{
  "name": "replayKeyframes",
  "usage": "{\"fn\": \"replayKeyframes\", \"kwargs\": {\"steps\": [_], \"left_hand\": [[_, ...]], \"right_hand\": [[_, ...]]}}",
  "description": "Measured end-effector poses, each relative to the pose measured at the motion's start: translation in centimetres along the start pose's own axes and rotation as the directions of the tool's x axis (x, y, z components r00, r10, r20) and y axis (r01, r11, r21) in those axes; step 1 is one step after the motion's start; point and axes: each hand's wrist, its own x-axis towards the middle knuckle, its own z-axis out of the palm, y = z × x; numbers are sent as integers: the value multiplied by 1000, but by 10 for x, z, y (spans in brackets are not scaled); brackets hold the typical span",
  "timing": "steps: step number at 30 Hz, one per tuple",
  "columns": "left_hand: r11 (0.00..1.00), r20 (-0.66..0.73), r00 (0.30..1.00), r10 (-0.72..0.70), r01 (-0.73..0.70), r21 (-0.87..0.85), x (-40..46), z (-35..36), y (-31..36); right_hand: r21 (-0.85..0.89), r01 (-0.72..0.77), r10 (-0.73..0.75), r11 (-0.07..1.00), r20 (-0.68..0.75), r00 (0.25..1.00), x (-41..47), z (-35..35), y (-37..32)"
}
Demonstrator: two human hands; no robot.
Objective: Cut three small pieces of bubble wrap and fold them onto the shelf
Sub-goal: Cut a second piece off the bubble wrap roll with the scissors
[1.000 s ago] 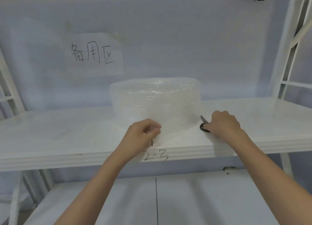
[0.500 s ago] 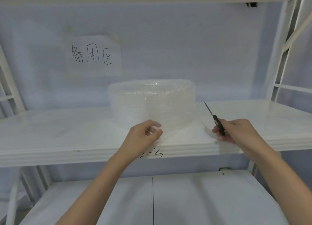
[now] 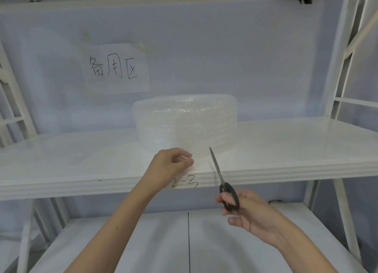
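A roll of bubble wrap stands on the white shelf, below a handwritten paper sign taped to the wall. The left hand pinches the roll's loose end at the shelf's front edge, fingers closed on the film. The right hand, in front of and below the shelf, grips black-handled scissors, blades closed, pointing up toward the wrap.

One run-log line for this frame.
left hand pinching bubble wrap end | right hand holding scissors, blades closed | no cut visible
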Motion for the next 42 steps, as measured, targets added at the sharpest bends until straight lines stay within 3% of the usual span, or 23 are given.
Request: {"fn": "replayKeyframes", "kwargs": {"steps": [6, 14, 25, 42], "left_hand": [[998, -2, 999, -36, 36, 59, -1, -2, 4], [999, -36, 999, -41, 41, 9, -3, -2, 7], [987, 8, 998, -58, 59, -150, -6, 1, 14], [980, -12, 996, -91, 88, -179, -6, 1, 13]], "right_hand": [[-53, -67, 71, 996, 68, 995, 2, 3, 15], [-92, -78, 92, 993, 155, 984, 6, 5, 20], [-25, -19, 24, 1000, 213, 977, 31, 27, 8], [-16, -6, 9, 1000, 238, 971, 41, 20, 9]]}}
